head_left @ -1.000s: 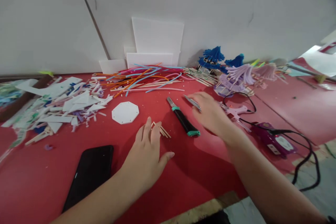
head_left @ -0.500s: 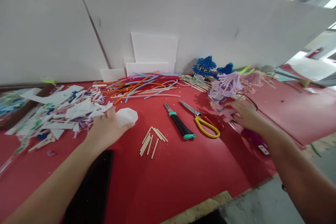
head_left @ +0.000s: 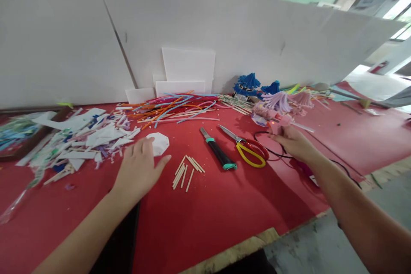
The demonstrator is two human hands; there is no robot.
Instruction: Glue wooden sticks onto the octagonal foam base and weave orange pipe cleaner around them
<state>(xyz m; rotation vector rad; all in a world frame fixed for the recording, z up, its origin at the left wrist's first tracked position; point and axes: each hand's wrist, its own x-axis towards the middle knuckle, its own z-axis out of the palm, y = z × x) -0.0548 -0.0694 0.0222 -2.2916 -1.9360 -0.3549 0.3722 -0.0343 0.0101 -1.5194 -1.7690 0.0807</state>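
Observation:
My left hand [head_left: 138, 169] is over the red tabletop with its fingers stretched and the thumb spread. Its fingertips are at the near left edge of a white octagonal board [head_left: 159, 143] with small holes; whether they touch it I cannot tell. My right hand [head_left: 293, 141] is closed around a pink hot glue gun [head_left: 280, 123], on which a small orange light glows. A clear glue stick [head_left: 303, 127] sticks out of its back. Behind the gun stand a lilac pipe-cleaner roof model [head_left: 278, 101] and a pink one [head_left: 304, 98].
Between my hands lie short wooden sticks [head_left: 183, 174], a utility knife [head_left: 218, 150] and scissors [head_left: 252, 152]. Pipe cleaners [head_left: 173, 109] spread at the back. White scraps [head_left: 102, 135] heap on the left. A black cord [head_left: 272, 152] runs on the right. Blue models [head_left: 248, 83] stand behind.
My right hand has lifted the glue gun and brought it slightly left and up. My left hand has loosened from the octagonal board and drawn back toward me.

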